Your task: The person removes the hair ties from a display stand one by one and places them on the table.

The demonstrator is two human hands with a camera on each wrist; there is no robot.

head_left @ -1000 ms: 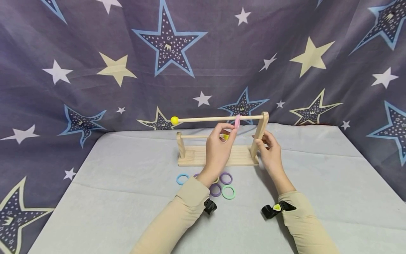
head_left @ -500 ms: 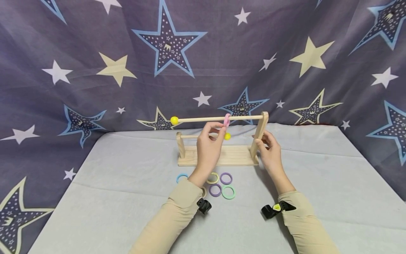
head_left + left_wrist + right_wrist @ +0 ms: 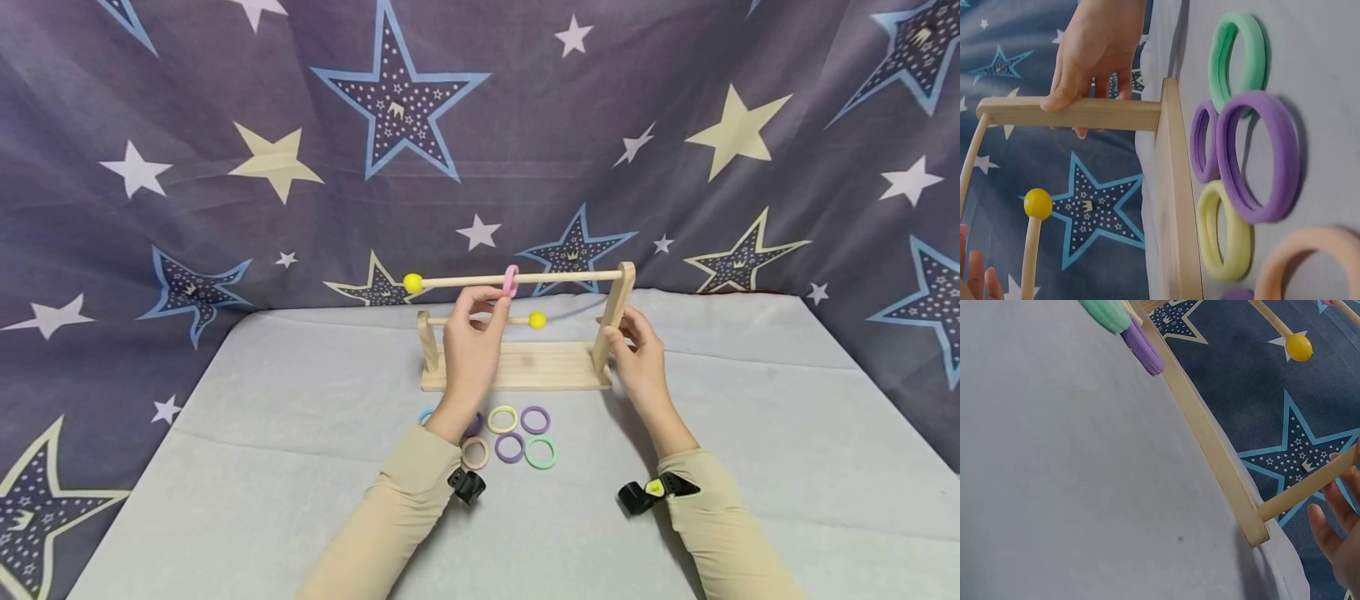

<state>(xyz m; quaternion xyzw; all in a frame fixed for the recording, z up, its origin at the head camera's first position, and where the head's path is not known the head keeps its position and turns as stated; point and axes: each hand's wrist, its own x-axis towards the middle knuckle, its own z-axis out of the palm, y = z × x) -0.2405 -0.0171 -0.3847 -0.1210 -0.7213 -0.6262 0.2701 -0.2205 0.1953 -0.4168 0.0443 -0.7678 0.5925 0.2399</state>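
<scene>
A wooden stand (image 3: 555, 367) has a long upper rod (image 3: 570, 276) and a shorter lower rod, each tipped with a yellow ball (image 3: 413, 283). A pink hair tie (image 3: 511, 281) hangs around the upper rod near its middle, and my left hand (image 3: 471, 350) pinches it from below between thumb and forefinger. In the left wrist view only some left fingertips (image 3: 975, 272) show at the lower left edge. My right hand (image 3: 637, 350) grips the tall right upright (image 3: 1104, 114), with the thumb on its near side. The right wrist view shows part of this hand beside the upright.
In front of the stand lie several loose hair ties: green (image 3: 541, 452), yellow (image 3: 502, 419), purple (image 3: 509, 448), beige (image 3: 475, 452) and a blue (image 3: 426, 415) one partly behind my left wrist. Grey cloth (image 3: 750, 400) covers the table. A star-patterned curtain (image 3: 525, 167) hangs behind.
My left hand has slid the pink hair tie leftward along the upper rod, from near the upright to about its middle. The right hand keeps its place on the upright.
</scene>
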